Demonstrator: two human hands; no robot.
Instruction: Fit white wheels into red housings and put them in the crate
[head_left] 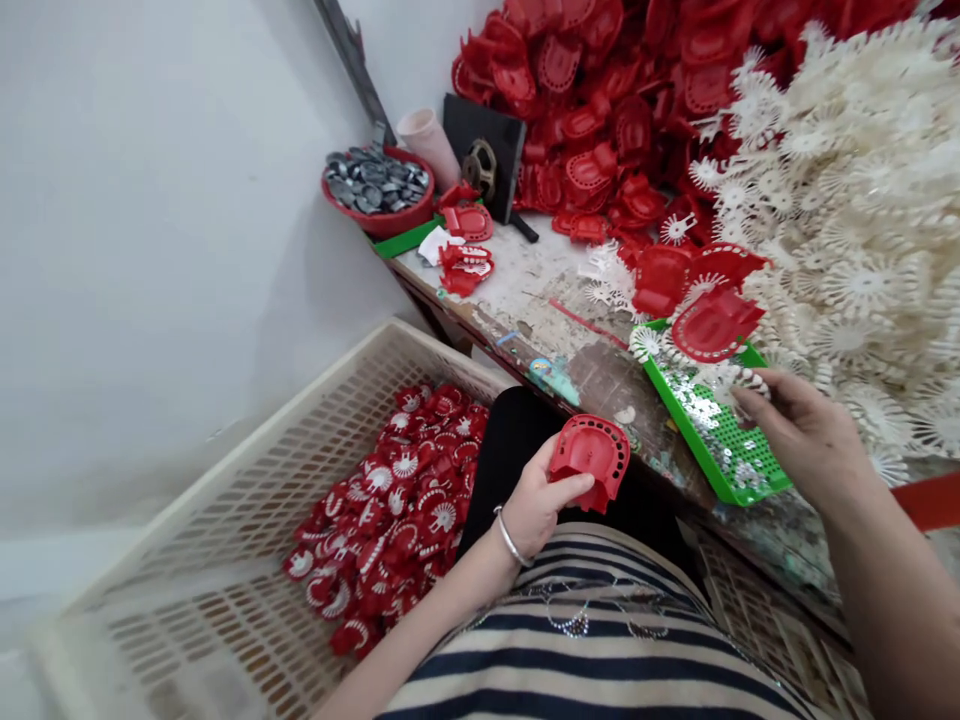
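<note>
A cream crate [247,470] is holding finished red-and-white pieces at the left. The left hand [536,505] is gripping a red plastic shell [590,460] above the lap. The right hand [806,435] is pinching a white toothed wheel [742,382] over the green tray [720,440] on the desk [540,290].

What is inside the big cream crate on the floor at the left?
The cream crate holds a heap of red parts with white toothed wheels fitted in them, piled against its near right side. Whatever lies beneath the heap is covered; elsewhere the slatted bottom shows.
</note>
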